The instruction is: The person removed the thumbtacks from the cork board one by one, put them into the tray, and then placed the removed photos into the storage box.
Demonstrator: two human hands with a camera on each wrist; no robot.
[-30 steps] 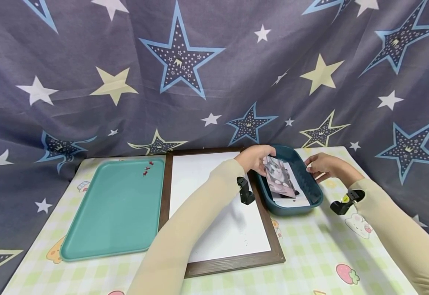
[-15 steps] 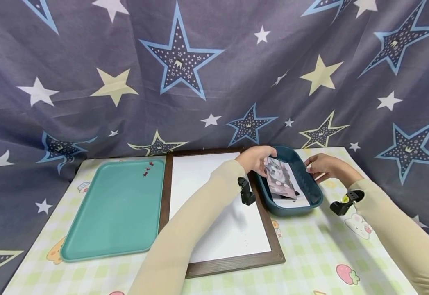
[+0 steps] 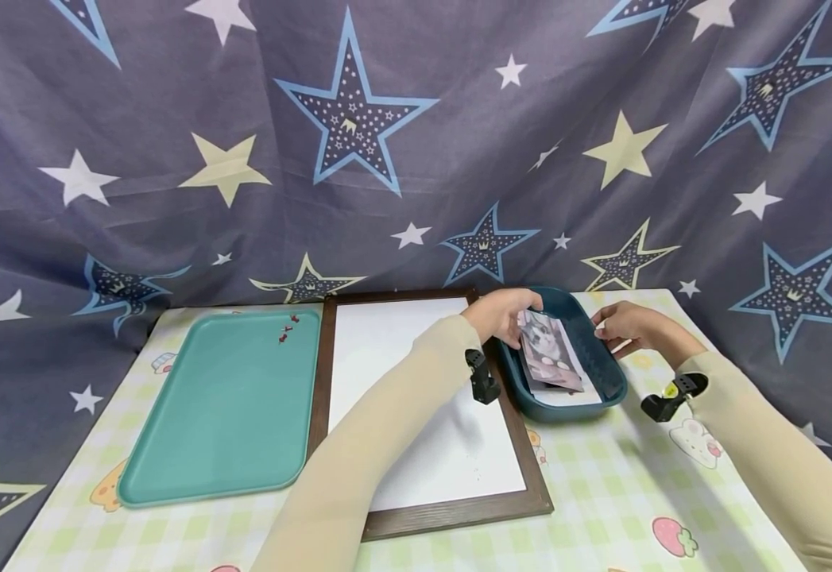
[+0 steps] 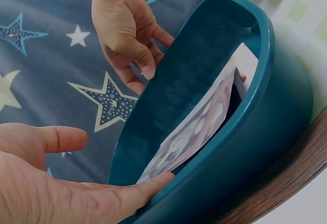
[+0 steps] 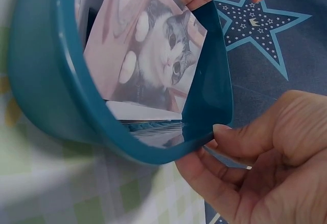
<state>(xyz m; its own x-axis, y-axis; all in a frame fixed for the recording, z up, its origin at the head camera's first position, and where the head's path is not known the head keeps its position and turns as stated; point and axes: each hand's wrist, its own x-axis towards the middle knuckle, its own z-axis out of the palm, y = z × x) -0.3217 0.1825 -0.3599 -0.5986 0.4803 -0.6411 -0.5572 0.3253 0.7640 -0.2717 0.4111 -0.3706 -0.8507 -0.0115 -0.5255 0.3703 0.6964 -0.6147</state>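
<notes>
A cat photo (image 3: pixel 550 356) lies tilted inside a dark teal plastic basin (image 3: pixel 566 413), over white paper (image 5: pixel 148 111). My left hand (image 3: pixel 507 314) reaches over the basin's left rim. Its fingers are straight against the photo's edge, and its thumb stands apart, as the left wrist view (image 4: pixel 76 188) shows. With thumb and fingers, my right hand (image 3: pixel 626 326) pinches the basin's right rim; the right wrist view shows the thumb on that rim (image 5: pixel 204 142). The lower layers under the photo are partly hidden.
Left of the basin lies a whiteboard (image 3: pixel 458 461) with a brown wooden frame (image 3: pixel 458 518). Further left is a green tray (image 3: pixel 222 413) with several red pushpins (image 3: pixel 284 337) at its far right corner. A star-patterned curtain (image 3: pixel 416 159) hangs behind the checked tablecloth (image 3: pixel 601 508).
My left hand has shifted slightly right, and the cat photo has slid right and a little nearer within the basin. My right hand stays at the rim.
</notes>
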